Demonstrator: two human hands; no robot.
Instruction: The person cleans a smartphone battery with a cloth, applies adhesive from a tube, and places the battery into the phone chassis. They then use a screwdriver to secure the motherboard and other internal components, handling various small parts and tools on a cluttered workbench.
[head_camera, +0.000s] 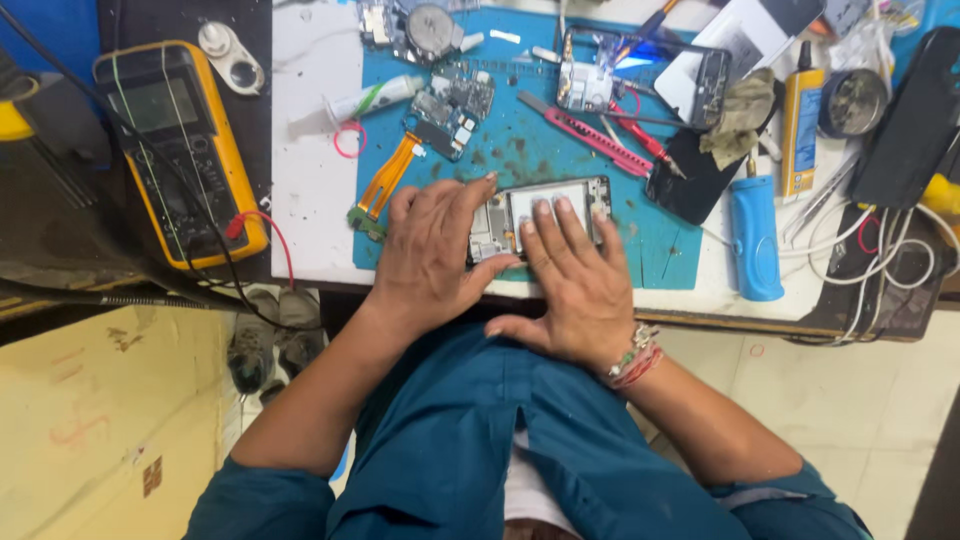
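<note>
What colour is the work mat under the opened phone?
Teal-blue work mat, speckled with dark stains, seen best in the head view.

White bench (310, 190) carries blue mat (520, 150), yellow multimeter (180, 150) at left, blue tool (756, 240), white cables (850, 250) at right. On mat: opened phone (545, 212), circuit board (452, 110), orange flex cable (385, 185), pink cutter (590, 135).
</note>
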